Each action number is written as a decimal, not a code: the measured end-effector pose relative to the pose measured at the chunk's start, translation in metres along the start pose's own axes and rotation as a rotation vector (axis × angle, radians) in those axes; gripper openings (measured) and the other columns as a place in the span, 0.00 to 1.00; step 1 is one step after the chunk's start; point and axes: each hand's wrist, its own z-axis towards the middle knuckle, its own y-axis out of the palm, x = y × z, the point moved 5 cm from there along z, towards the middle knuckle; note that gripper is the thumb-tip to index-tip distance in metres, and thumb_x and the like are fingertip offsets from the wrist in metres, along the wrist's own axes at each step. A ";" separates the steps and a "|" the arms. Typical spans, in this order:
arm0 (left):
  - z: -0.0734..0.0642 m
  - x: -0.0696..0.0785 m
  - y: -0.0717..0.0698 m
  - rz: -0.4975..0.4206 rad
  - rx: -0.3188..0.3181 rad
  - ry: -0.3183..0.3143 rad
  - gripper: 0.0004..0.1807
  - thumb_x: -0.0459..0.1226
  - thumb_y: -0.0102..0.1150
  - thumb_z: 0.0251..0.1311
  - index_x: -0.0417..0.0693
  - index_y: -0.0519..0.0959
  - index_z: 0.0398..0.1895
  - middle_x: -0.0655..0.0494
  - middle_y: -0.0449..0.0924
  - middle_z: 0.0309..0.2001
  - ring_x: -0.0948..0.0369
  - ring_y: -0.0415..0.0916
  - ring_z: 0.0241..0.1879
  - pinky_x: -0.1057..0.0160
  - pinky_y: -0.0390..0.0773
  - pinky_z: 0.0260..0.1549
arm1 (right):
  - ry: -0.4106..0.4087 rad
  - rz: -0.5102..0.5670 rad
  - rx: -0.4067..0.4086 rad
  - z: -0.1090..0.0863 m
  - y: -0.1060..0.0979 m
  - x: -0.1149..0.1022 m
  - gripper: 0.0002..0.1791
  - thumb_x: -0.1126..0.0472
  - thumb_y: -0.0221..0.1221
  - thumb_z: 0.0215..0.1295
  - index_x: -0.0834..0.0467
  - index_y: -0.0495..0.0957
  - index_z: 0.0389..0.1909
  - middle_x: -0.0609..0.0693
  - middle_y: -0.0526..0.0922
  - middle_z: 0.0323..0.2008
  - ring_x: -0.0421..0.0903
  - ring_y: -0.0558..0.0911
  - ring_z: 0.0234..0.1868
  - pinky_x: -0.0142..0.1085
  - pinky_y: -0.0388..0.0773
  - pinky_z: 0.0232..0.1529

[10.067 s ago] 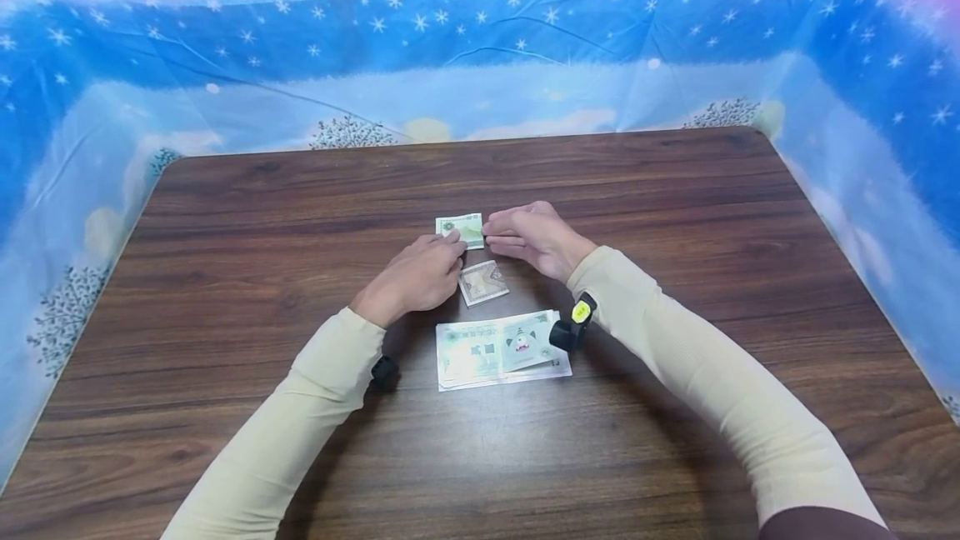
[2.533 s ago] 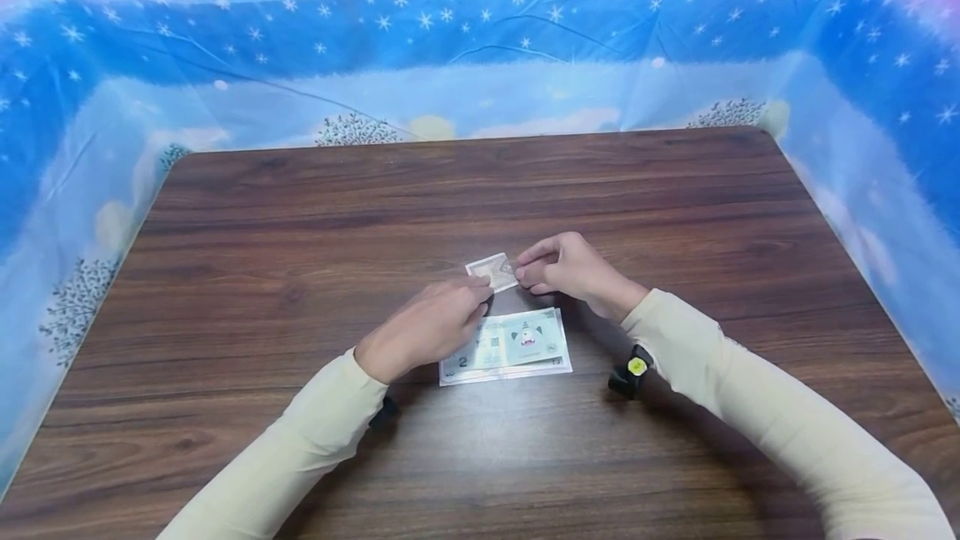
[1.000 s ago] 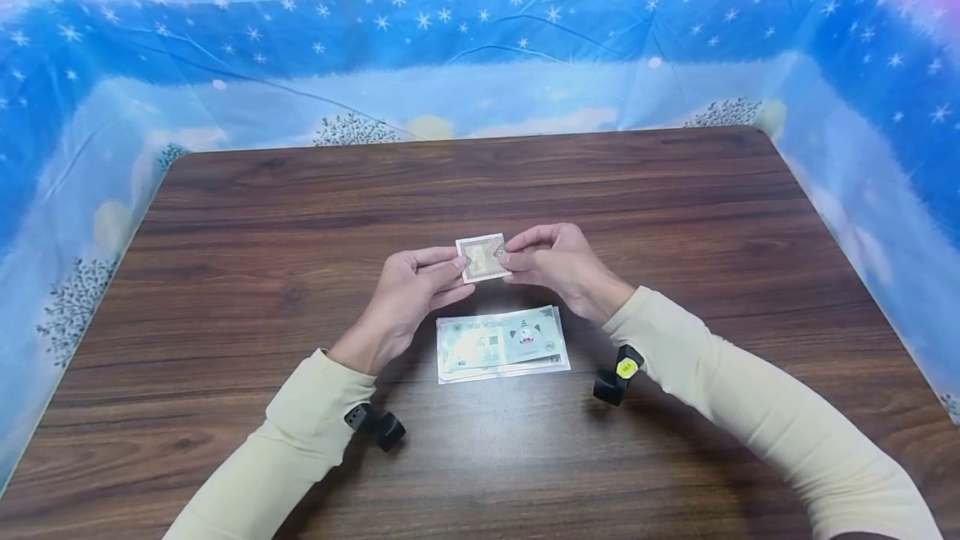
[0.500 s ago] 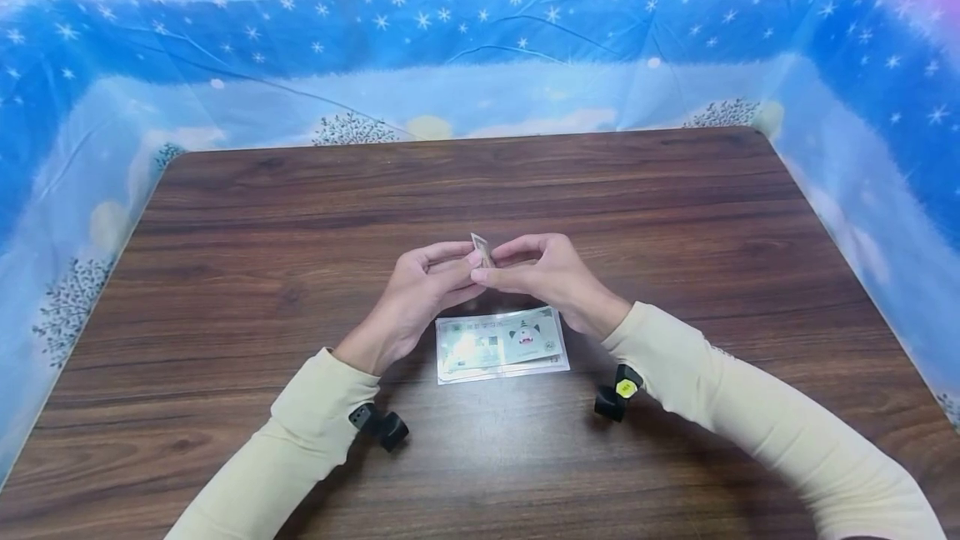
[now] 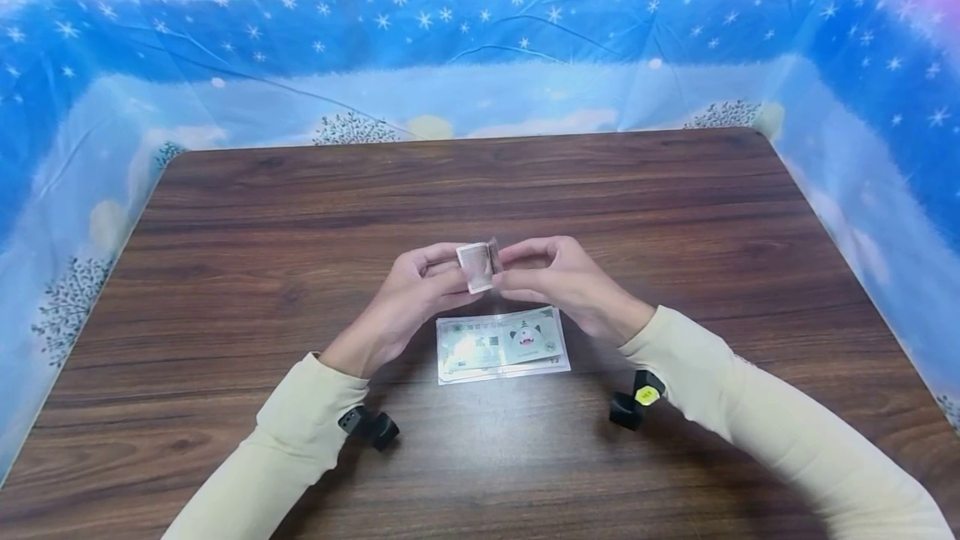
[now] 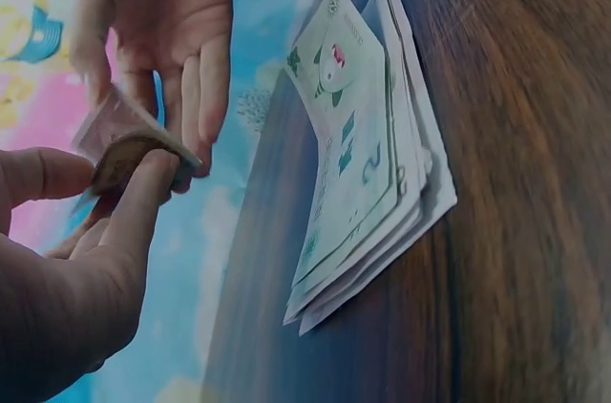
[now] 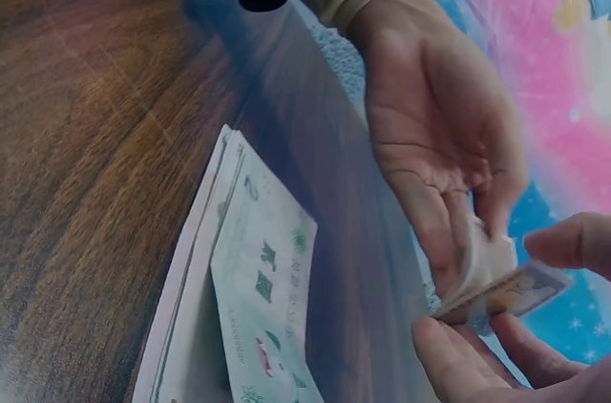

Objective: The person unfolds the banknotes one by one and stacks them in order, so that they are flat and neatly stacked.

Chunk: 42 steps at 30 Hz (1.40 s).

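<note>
A small brownish folded banknote (image 5: 476, 267) is held up in the air between the two hands, partly opened along a crease. My left hand (image 5: 408, 294) pinches its left part between thumb and fingers. My right hand (image 5: 573, 282) pinches the right-hand flap, slightly blurred. The left wrist view shows the note (image 6: 134, 150) bent, with fingers of both hands at its edges. Just below the hands, a stack of green banknotes (image 5: 498, 346) lies flat on the table, the top one bearing a cartoon animal face.
The dark wood-grain table (image 5: 262, 273) spreads around the stack. A blue and pink snowflake cloth (image 5: 480, 40) hangs behind and at the sides. Black wrist cameras (image 5: 382, 432) hang below each sleeve, near the table.
Earlier a green folded note lay beyond the brown one; it no longer shows there. The brown note has been lifted off the table, turned and partly unfolded between both hands.
</note>
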 end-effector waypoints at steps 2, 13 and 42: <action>-0.001 0.000 -0.001 0.011 0.013 -0.004 0.23 0.23 0.52 0.66 0.29 0.69 0.65 0.32 0.77 0.59 0.52 0.82 0.52 0.56 0.83 0.53 | -0.002 0.054 -0.018 -0.003 0.000 -0.002 0.26 0.72 0.62 0.64 0.73 0.70 0.62 0.66 0.77 0.58 0.56 0.83 0.55 0.43 0.80 0.59; -0.005 -0.002 -0.003 0.004 0.088 -0.030 0.19 0.21 0.53 0.68 0.27 0.70 0.61 0.36 0.81 0.49 0.54 0.86 0.41 0.55 0.85 0.48 | -0.004 0.094 0.041 -0.003 -0.005 -0.001 0.19 0.76 0.55 0.69 0.75 0.70 0.59 0.63 0.80 0.48 0.49 0.85 0.46 0.43 0.83 0.53; -0.028 -0.013 0.004 1.071 -0.062 0.097 0.17 0.39 0.71 0.61 0.44 0.81 0.51 0.64 0.81 0.21 0.65 0.77 0.19 0.63 0.77 0.23 | -0.335 -0.875 0.042 -0.025 -0.010 0.021 0.11 0.67 0.73 0.56 0.60 0.82 0.38 0.44 0.84 0.26 0.38 0.82 0.27 0.33 0.82 0.29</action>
